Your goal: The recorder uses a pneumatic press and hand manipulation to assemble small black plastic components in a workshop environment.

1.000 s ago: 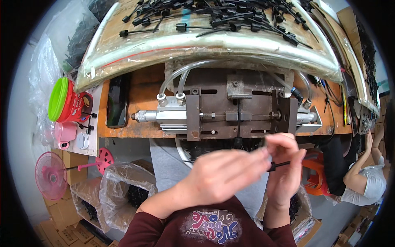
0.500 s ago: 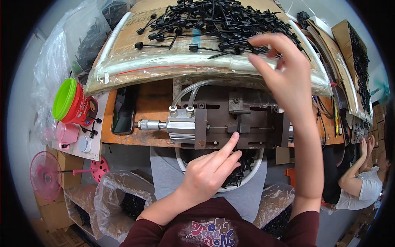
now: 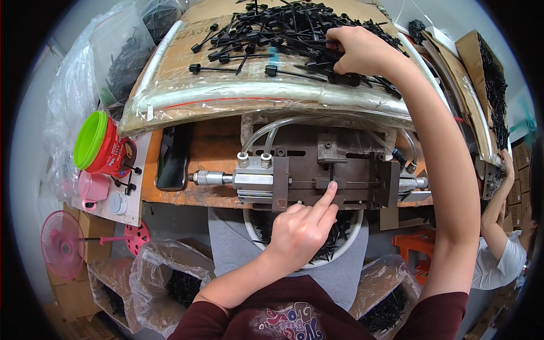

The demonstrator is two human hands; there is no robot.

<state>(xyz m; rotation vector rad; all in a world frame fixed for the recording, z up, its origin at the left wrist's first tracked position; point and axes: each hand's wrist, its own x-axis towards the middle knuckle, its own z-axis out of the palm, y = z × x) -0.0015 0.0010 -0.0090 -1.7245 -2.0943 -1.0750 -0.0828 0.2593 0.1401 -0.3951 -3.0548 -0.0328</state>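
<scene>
During apparent loading, the left hand (image 3: 302,229), pointing and gripping nothing, touches the black rod (image 3: 332,171) in the machine (image 3: 306,166), while the right hand (image 3: 360,51), grasp indiscernible, likely must separate one part from the pile (image 3: 283,24).

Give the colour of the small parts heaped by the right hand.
The heaped parts by the right hand are black, shown best in the head view.

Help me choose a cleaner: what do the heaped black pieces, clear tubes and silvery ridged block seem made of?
Black pieces: probably moulded plastic, satin, given their soft highlights. Clear tubes: likely flexible plastic, glossy, see-through and smoothly bent. Silvery ridged block: apparently metal, perhaps aluminium, with bright reflections.
</scene>
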